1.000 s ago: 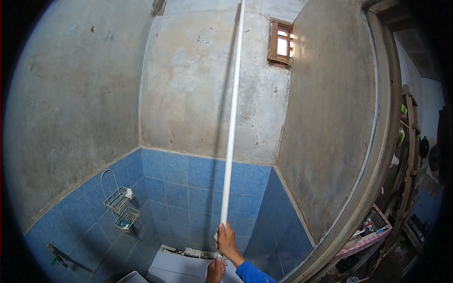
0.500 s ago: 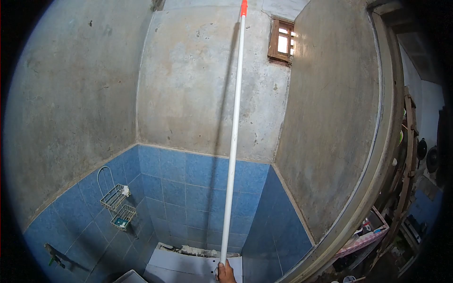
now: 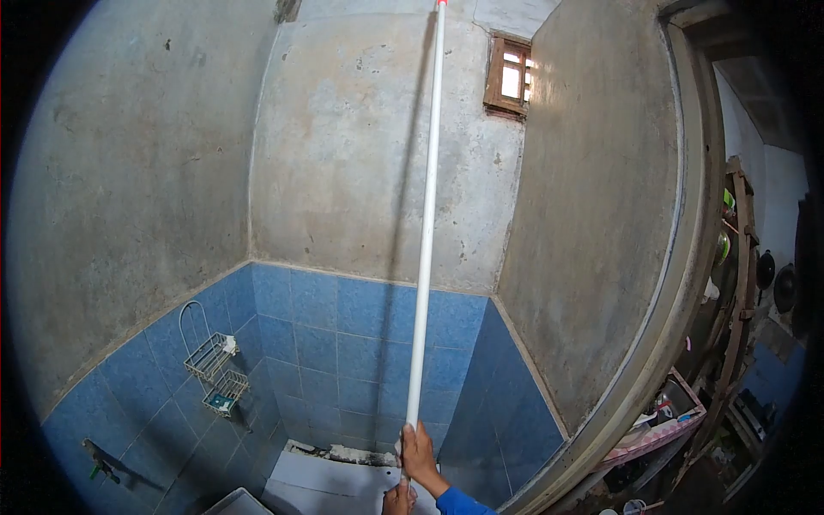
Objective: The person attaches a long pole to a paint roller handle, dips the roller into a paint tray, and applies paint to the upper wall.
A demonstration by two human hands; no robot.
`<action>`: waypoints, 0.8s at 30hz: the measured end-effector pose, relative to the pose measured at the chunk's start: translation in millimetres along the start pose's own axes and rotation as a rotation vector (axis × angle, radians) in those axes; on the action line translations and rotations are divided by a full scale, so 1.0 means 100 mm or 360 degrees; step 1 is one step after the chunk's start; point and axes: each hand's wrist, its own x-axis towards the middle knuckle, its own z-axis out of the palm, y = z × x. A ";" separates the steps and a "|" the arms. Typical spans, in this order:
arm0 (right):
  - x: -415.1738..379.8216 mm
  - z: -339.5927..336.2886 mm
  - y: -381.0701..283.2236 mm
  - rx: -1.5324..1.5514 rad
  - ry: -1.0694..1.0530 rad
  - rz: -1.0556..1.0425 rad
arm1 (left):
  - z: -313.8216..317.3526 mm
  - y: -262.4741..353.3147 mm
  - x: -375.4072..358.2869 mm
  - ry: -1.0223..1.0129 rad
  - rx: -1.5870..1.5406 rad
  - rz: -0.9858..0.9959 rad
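A long white pole [image 3: 427, 232] stands nearly upright, with a red part [image 3: 442, 3] cut off by the top edge of the view. My right hand [image 3: 419, 455], at the end of a blue sleeve, is wrapped round the lower pole. Just below it, my left hand [image 3: 398, 498] is closed round the pole near the bottom edge of the view. The pole's upper end is out of view.
Blue tiles [image 3: 360, 339] line the lower walls. On the left hang a wire rack [image 3: 209, 359] and a tap [image 3: 101, 463]. A small wooden window [image 3: 508, 79] is high up. Past the door frame [image 3: 687, 257] at right are a pink-edged basin [image 3: 661, 436] and pans [image 3: 785, 287].
The pole has moved up a little, so less of its red part shows. My right hand is higher in view, and two hands now show on the pole instead of one.
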 end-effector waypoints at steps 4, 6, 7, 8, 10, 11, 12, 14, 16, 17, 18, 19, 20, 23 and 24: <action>0.27 -0.03 -0.51 0.0102 -0.0005 -0.0036 | 0.12 0.43 0.20 -0.0098 0.0417 0.0107; 0.41 -0.05 -0.75 0.0163 -0.0052 -0.0121 | 0.32 0.57 0.28 0.0001 0.0303 0.0470; 0.47 -0.06 -0.87 0.0166 -0.0055 -0.0125 | 0.37 0.69 0.30 -0.0012 0.0472 0.0606; 0.53 -0.07 -0.98 0.0201 -0.0074 -0.0134 | 0.43 0.87 0.31 -0.0023 0.0643 0.0740; 0.62 -0.09 -1.21 0.0243 -0.0093 -0.0140 | 0.55 1.36 0.27 -0.0178 0.0435 0.0285; 0.65 -0.10 -1.33 0.0285 -0.0132 -0.0151 | 0.61 1.57 0.27 -0.0330 0.0216 -0.0172; 0.69 -0.10 -1.43 0.0327 -0.0170 -0.0160 | 0.63 1.67 0.29 -0.0328 0.0221 -0.0174; 0.78 -0.09 -1.57 0.0330 -0.0166 -0.0231 | 0.67 1.84 0.33 -0.0377 0.0269 -0.0137; 0.87 -0.06 -1.74 0.0350 -0.0183 -0.0329 | 0.72 2.07 0.33 -0.0369 0.0310 -0.0125; 0.91 -0.05 -1.82 0.0355 -0.0182 -0.0333 | 0.73 2.16 0.35 -0.0391 0.0320 -0.0070; 0.96 -0.03 -1.90 0.0374 -0.0188 -0.0359 | 0.75 2.24 0.36 -0.0410 0.0328 -0.0014; 1.01 -0.01 -1.98 0.0392 -0.0194 -0.0385 | 0.77 2.33 0.36 -0.0410 0.0311 0.0056; 1.05 0.01 -2.05 0.0396 -0.0194 -0.0390 | 0.78 2.40 0.37 -0.0411 0.0315 0.0060; 1.16 0.03 -2.23 0.0380 -0.0181 -0.0476 | 0.85 2.60 0.41 -0.0413 0.0358 0.0279; 1.20 0.04 -2.28 0.0359 -0.0171 -0.0495 | 0.86 2.64 0.43 -0.0412 0.0358 0.0282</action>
